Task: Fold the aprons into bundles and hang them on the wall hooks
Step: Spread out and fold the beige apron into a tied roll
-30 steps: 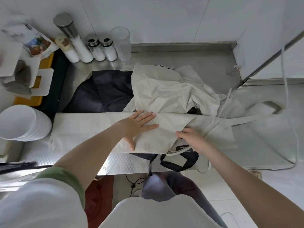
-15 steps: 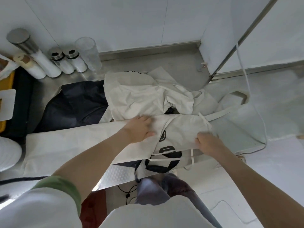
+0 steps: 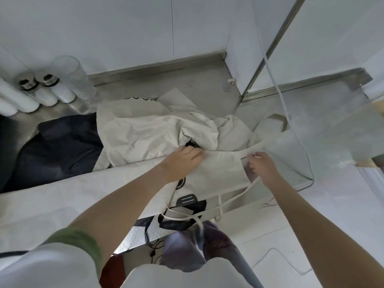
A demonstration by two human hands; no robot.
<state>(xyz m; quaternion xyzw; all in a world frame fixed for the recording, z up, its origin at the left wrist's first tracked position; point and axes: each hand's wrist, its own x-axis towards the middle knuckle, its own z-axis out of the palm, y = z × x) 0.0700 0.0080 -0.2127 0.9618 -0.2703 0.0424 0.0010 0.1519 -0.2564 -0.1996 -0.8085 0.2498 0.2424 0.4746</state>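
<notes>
A cream apron (image 3: pixel 62 196), folded into a long strip, lies along the front of the steel counter (image 3: pixel 199 96). My left hand (image 3: pixel 182 161) presses down on its bib end, fingers curled at the far edge of the cloth. My right hand (image 3: pixel 262 167) pinches the apron's cream strap (image 3: pixel 252 147) at the bib's right corner. A crumpled cream apron (image 3: pixel 149 132) lies heaped behind, and a dark navy apron (image 3: pixel 60 142) lies at the left. Thin ties and a black strap (image 3: pixel 182 217) dangle over the counter's front edge. No wall hooks are in view.
White bottles with metal caps (image 3: pixel 47 90) and a clear plastic cup (image 3: pixel 70 77) stand at the back left. A white cable (image 3: pixel 291 113) hangs down the wall corner and loops over the right counter. A metal post (image 3: pixel 270 48) rises at the corner.
The view has shifted right and closer. My left hand slid right onto the bib's far edge. My right hand moved up and right from the bib's lower edge to the strap.
</notes>
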